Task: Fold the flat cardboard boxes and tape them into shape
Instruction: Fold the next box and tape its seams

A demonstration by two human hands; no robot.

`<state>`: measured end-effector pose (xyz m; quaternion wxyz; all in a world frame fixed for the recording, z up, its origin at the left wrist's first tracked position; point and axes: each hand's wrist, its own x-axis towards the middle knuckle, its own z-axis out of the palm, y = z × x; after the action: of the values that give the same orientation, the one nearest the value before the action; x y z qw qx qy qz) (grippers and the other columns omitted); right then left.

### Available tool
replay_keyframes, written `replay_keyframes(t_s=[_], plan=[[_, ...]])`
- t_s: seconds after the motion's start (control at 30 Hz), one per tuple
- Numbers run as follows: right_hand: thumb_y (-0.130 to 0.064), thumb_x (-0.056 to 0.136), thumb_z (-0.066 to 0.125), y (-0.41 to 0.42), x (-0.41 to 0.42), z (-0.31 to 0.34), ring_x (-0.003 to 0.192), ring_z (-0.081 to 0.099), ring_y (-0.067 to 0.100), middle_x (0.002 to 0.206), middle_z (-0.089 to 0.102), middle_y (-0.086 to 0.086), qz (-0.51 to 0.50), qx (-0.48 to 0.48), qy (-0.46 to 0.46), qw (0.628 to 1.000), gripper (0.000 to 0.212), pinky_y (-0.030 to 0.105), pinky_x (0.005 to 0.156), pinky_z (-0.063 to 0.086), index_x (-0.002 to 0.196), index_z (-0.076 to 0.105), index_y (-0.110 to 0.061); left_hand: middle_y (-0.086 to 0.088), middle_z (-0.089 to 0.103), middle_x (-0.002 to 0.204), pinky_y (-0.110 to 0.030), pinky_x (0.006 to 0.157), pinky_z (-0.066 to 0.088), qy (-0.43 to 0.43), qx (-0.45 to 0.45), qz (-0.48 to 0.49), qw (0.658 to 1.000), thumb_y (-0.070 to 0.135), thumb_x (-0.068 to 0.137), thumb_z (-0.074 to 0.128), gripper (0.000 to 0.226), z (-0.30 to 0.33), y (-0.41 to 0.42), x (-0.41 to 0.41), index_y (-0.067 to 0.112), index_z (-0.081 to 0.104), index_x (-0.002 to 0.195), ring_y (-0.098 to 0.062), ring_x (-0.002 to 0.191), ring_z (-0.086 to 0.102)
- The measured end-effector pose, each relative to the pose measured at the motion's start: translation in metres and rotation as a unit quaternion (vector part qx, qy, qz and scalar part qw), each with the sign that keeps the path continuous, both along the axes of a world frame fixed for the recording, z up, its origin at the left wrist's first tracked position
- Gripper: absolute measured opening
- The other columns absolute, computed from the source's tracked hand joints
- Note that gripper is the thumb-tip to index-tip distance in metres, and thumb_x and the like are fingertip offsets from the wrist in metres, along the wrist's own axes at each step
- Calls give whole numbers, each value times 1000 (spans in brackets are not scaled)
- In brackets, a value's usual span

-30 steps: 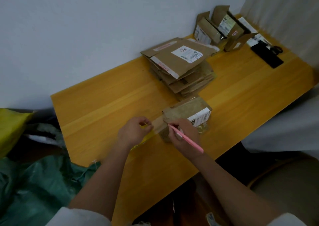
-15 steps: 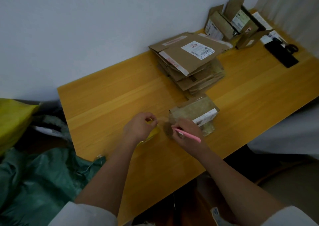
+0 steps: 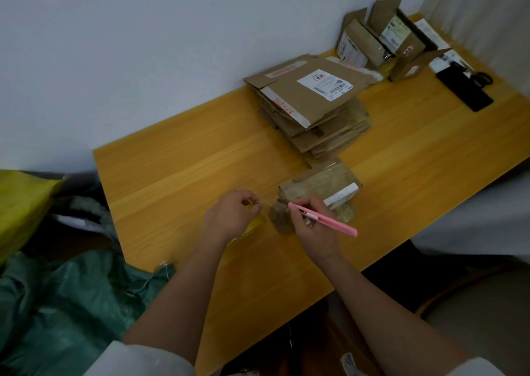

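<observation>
A small folded cardboard box (image 3: 318, 186) with a white label lies on the yellow wooden table (image 3: 183, 169) in front of me. My right hand (image 3: 312, 226) grips a pink utility knife (image 3: 327, 220), its tip at the box's left end. My left hand (image 3: 232, 215) pinches a strip of clear tape (image 3: 268, 202) stretched toward the box; a yellowish tape roll (image 3: 249, 229) shows partly under that hand. A stack of flat cardboard boxes (image 3: 312, 108) lies behind the small box.
Several folded boxes (image 3: 381, 37) stand at the far right by the wall, beside a black flat object (image 3: 464, 88) and scissors (image 3: 481, 77). A green sack (image 3: 63, 298) and a yellow bag (image 3: 20, 203) lie left of the table. White fabric (image 3: 470, 220) hangs at the right.
My right hand has turned the pink knife so its tip now meets the tape at the box's end. My left hand still holds the tape taut. The camera view shifted slightly.
</observation>
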<state>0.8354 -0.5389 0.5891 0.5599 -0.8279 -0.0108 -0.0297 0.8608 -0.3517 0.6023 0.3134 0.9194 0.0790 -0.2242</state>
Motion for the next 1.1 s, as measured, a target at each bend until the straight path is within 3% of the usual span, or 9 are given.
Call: replay_keyframes(t_s=[0.3,0.47,0.57,0.67,0.77,0.83,0.93,1.0,1.1], plan=[[-12,89,66,-3,-4,-6,72,47,-2,78,52,-11,100,-154,-2,983,8,7,61,34,81,64,-13,8,57,120,-44,87,48,-11,-16,11,1000,43,98,53,10,-2,8,-1,37,61,100,-17,106,56],[-10,89,63,-6,-2,-4,74,45,2,80,51,-6,123,-164,26,978,10,12,62,34,81,57,-12,4,61,103,-34,85,40,-50,-144,117,981,31,95,60,12,-7,25,-14,30,62,83,-16,100,56],[-13,91,60,-2,-3,0,82,50,8,88,56,-6,176,-183,10,967,6,26,76,48,92,58,-18,2,58,93,-20,77,37,-86,-181,171,965,19,95,61,12,-5,25,-29,15,62,84,-13,91,53],[-15,77,73,3,-3,9,95,57,21,98,65,0,244,-298,-85,919,25,33,88,47,100,64,-20,5,54,84,-8,70,38,-118,-195,206,952,12,96,58,18,2,26,-41,16,58,78,-7,82,50],[-16,60,86,18,-9,24,92,62,23,92,68,3,256,-403,-125,870,37,34,79,52,92,69,-19,5,54,83,-9,71,39,-123,-215,249,936,10,95,59,19,9,31,-52,15,58,77,2,78,50],[-19,69,82,25,-16,24,91,61,20,93,67,2,285,-447,-128,838,28,32,77,49,92,67,-19,5,56,83,-13,72,40,-126,-230,279,924,8,93,61,14,14,35,-57,10,60,79,4,75,52],[-18,92,60,29,-23,19,111,49,19,115,58,4,333,-482,-72,807,21,31,91,39,113,57,-17,6,56,85,-21,75,38,-119,-236,306,914,5,88,68,13,21,40,-63,12,62,79,-2,80,51],[-16,97,54,30,-28,15,117,45,21,121,54,4,335,-494,-24,802,23,32,95,36,120,51,-17,7,54,88,-13,68,39,-93,-234,299,921,3,81,74,17,27,45,-67,13,60,83,6,80,52],[-13,97,51,34,-32,5,114,51,22,117,55,1,318,-475,46,819,29,33,88,43,125,49,-22,9,52,90,0,64,34,-68,-228,257,937,1,74,81,31,26,55,-73,13,56,87,15,78,49]])
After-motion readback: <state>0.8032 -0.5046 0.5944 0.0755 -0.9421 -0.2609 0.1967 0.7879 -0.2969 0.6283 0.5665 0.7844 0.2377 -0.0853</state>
